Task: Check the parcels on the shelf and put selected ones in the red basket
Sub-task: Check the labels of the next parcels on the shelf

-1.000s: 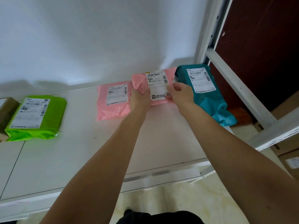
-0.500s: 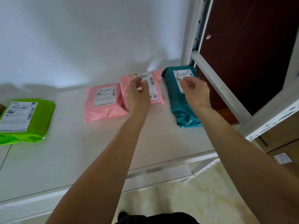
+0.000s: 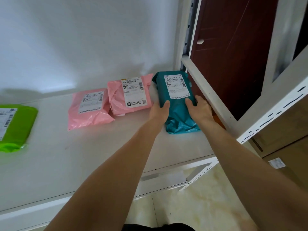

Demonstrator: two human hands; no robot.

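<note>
A teal parcel [image 3: 176,90] with a white label lies at the right end of the white shelf [image 3: 83,157]. My left hand [image 3: 159,111] grips its left side and my right hand [image 3: 200,109] grips its right side, thumbs on top. Left of it a pink parcel [image 3: 129,95] with a white label leans partly over a second pink parcel [image 3: 90,109]. A green parcel [image 3: 15,127] lies at the far left, cut off by the frame edge. The red basket is not in view.
A white wall stands close behind the shelf. The shelf's white metal upright [image 3: 185,34] and side rail [image 3: 208,90] run right beside the teal parcel. A dark red door [image 3: 233,55] lies beyond. Cardboard boxes [image 3: 286,147] stand lower right, above a tiled floor [image 3: 200,205].
Both hands let go of the labelled pink parcel, which now rests on the shelf. They moved right and took hold of the teal parcel. The view shifted to the right.
</note>
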